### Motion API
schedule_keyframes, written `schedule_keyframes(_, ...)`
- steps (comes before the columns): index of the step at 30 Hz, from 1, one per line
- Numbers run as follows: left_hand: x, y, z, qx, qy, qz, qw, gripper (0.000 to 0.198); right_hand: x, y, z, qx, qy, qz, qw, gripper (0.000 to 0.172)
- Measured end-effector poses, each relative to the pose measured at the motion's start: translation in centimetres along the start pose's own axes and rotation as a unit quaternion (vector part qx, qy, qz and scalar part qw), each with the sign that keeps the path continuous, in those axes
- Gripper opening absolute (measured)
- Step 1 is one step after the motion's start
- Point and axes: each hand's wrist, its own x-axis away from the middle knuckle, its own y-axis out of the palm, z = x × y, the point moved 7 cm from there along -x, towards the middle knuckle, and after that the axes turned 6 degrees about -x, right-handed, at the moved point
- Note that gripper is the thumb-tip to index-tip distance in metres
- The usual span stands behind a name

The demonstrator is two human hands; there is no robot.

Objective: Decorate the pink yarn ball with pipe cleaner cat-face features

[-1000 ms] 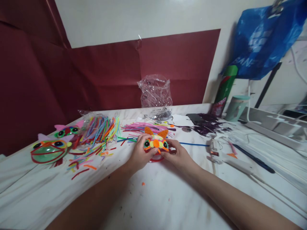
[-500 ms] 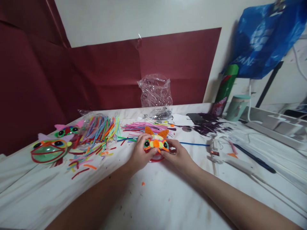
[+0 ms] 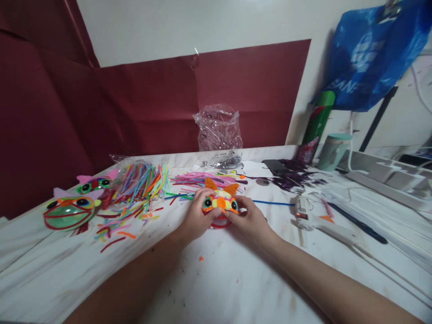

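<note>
Between my two hands is a small animal-head craft [image 3: 221,203] with orange ears, black-and-green eyes, a round orange nose and a red-edged mouth. My left hand [image 3: 200,211] grips its left side, thumb at the front below the nose. On the other side my right hand [image 3: 249,218] pinches it, thumb near the mouth and fingers behind the cheek. Part of the mouth and both sides are hidden by my fingers. Behind it lie pink and purple pipe cleaners [image 3: 202,178] and a blue pipe cleaner [image 3: 274,202].
Two similar craft heads, a green one [image 3: 69,218] and another behind [image 3: 96,184], sit at left beside a heap of colourful pipe cleaners [image 3: 140,180]. A glue gun [image 3: 332,228] with its cord lies at right, near a dark blue stick [image 3: 359,224] and a power strip [image 3: 388,182].
The craft head and both hands stay in nearly the same place. Only slight shifts of the fingers show.
</note>
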Motion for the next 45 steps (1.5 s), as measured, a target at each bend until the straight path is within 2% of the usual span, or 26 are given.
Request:
schedule_keyframes(9, -0.22, -0.15, -0.5, 0.03, 0.011, -0.04, 0.999, 0.031, -0.08, -0.1, 0.43, 0.012, -0.004, -0.003, 1.0, 0.048)
schedule_keyframes(18, -0.08, 0.04, -0.04, 0.013, 0.003, -0.017, 1.0, 0.035, 0.02, -0.04, 0.3, 0.013, 0.014, -0.014, 1.0, 0.053)
schedule_keyframes(26, -0.11, 0.02, -0.31, 0.019, 0.012, -0.025, 0.999, 0.036, -0.13, -0.25, 0.16, 0.004, -0.001, 0.002, 1.0, 0.048)
schedule_keyframes(35, -0.12, -0.02, -0.21, 0.014, 0.011, -0.016, 1.0, 0.035, -0.27, -0.09, 0.79, -0.005, 0.031, -0.011, 0.999, 0.056)
schedule_keyframes(40, -0.09, -0.01, -0.34, 0.012, 0.03, -0.026, 0.999, 0.035, -0.27, -0.03, 0.5, -0.005, 0.024, -0.006, 1.0, 0.058)
schedule_keyframes(42, -0.02, 0.05, -0.4, 0.014, 0.044, -0.038, 0.998, 0.039, -0.27, -0.03, 0.47, -0.004, 0.024, -0.005, 1.0, 0.056)
schedule_keyframes(45, 0.28, 0.42, -0.41, 0.011, 0.064, -0.06, 0.996, 0.055, -0.31, -0.04, 0.55, -0.003, 0.023, -0.005, 1.0, 0.053)
